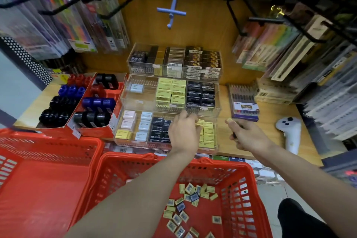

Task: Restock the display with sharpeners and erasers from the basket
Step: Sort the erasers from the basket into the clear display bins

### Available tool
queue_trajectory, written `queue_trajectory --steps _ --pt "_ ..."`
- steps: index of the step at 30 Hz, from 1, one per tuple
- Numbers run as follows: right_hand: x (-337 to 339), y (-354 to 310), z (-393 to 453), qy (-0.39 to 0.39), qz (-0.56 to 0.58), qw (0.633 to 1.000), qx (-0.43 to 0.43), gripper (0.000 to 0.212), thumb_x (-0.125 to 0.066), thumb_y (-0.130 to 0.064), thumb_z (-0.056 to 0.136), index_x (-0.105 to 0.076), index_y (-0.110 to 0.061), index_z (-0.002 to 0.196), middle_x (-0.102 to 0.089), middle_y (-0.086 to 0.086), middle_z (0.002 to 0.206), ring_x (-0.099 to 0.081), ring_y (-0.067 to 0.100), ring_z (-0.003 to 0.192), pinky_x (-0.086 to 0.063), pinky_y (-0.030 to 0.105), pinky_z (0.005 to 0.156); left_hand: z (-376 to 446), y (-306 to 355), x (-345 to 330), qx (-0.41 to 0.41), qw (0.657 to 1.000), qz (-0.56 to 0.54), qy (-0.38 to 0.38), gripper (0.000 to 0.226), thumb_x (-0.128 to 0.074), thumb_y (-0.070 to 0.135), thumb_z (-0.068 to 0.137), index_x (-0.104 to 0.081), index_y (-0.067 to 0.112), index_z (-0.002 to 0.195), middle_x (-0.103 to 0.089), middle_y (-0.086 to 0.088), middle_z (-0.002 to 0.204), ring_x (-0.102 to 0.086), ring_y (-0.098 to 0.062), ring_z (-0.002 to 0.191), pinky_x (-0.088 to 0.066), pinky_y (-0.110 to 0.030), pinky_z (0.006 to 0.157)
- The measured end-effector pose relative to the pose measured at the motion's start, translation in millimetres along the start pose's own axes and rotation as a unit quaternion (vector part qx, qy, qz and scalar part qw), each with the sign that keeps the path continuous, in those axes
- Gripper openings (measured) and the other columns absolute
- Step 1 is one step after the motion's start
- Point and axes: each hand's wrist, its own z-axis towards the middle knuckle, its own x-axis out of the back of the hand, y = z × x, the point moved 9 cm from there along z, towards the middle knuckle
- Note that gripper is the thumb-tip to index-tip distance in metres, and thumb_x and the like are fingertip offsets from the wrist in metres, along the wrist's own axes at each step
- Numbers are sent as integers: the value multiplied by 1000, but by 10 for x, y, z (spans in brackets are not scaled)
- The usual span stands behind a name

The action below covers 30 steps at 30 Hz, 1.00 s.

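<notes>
On your far left the first red basket (pixel 48 176) looks empty, and above it two red cardboard trays (pixel 105 129) on the desk (pixel 270 114) carry the sharpeners (pixel 96 103) in red, blue and black; each row blurs together, so you cannot count them exactly. Next comes the clear three-tier display (pixel 170 146), whose front tier holds white, black and yellow erasers. Your left hand (pixel 182 133) is over that tier's right-hand compartment, fingers pinched on a yellow eraser (pixel 200 122) as it meets the yellow stack (pixel 208 136) already there. To do this well, turn the eraser flat with its label matching its neighbours, seat it against the stack, and let go only once it lies level, so the row does not topple. Your right hand (pixel 249 135) hovers just right of the display, closed around more stock: one yellow piece (pixel 229 121) shows at the thumb and something dark below, though you cannot tell how many it holds. Under your arms, the second red basket (pixel 249 199) has roughly two dozen loose erasers (pixel 190 206) left, mostly yellow with about three dark blue. Further right lie one pen pack (pixel 244 102) and one white controller (pixel 289 131).
</notes>
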Motion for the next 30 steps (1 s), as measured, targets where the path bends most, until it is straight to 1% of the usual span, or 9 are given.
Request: queue_trajectory --steps 2,5,6,7,9,12,17,25,30 --pt "19 -120 -9 -3 -121 989 80 34 -50 -27 101 -57 -16 133 -59 1 93 -54 14 84 -41 25 67 -11 -48 0 45 998 -30 19 20 -76 31 84 -71 24 102 -61 3 110 -62 -21 96 -52 -38 82" --pt "-14 -218 3 30 -207 967 143 43 -57 -23 99 -51 -18 141 -55 8 135 -50 20 123 -37 24 96 -4 -111 15 82 995 -55 26 19 -79 30 82 -71 27 100 -61 6 109 -64 -20 92 -52 -39 82" --pt "-37 -263 -5 46 -214 962 160 43 -58 -21 98 -52 -18 140 -53 6 140 -48 22 130 -35 22 99 4 -106 26 74 995 -61 28 21 -80 29 81 -71 27 100 -61 6 109 -64 -20 93 -52 -40 84" --pt "-56 -284 7 62 -221 958 172 41 -58 -21 98 -53 -18 138 -55 5 138 -51 22 126 -37 22 95 9 -95 41 59 995 -71 29 23 -80 29 80 -71 27 101 -62 6 107 -63 -20 93 -52 -40 86" --pt "-75 -295 41 91 -235 950 187 32 -60 -19 97 -53 -22 128 -64 4 120 -62 22 100 -44 27 78 26 -84 59 29 995 -88 26 24 -81 31 79 -71 26 101 -61 6 105 -61 -19 96 -51 -40 86" --pt "-124 -268 63 102 -249 943 198 26 -63 -18 94 -44 -23 110 -65 1 96 -59 19 73 -39 29 61 41 -93 105 1 997 -80 22 23 -79 33 82 -72 24 102 -59 4 103 -59 -20 97 -52 -40 84" --pt "-195 -290 28 136 -252 930 230 33 -77 -29 82 -68 -23 113 -52 -3 104 -50 6 74 -43 22 77 5 -49 40 -18 998 -60 -7 27 -76 32 84 -71 23 109 -58 1 106 -56 -20 102 -51 -40 85" --pt "-251 -301 124 177 -261 928 200 38 -61 -42 91 -72 -14 114 -53 2 103 -50 11 81 -41 23 73 -12 20 -52 -75 993 -72 -48 29 -76 30 84 -70 23 112 -46 8 95 -51 -18 103 -48 -36 87" --pt "-221 -311 162 203 -269 924 180 39 -65 -52 85 -75 -19 103 -53 -1 101 -59 16 81 -49 29 66 31 55 -135 -68 993 -65 -68 30 -74 30 86 -67 26 115 -54 5 103 -51 -17 108 -50 -37 86"
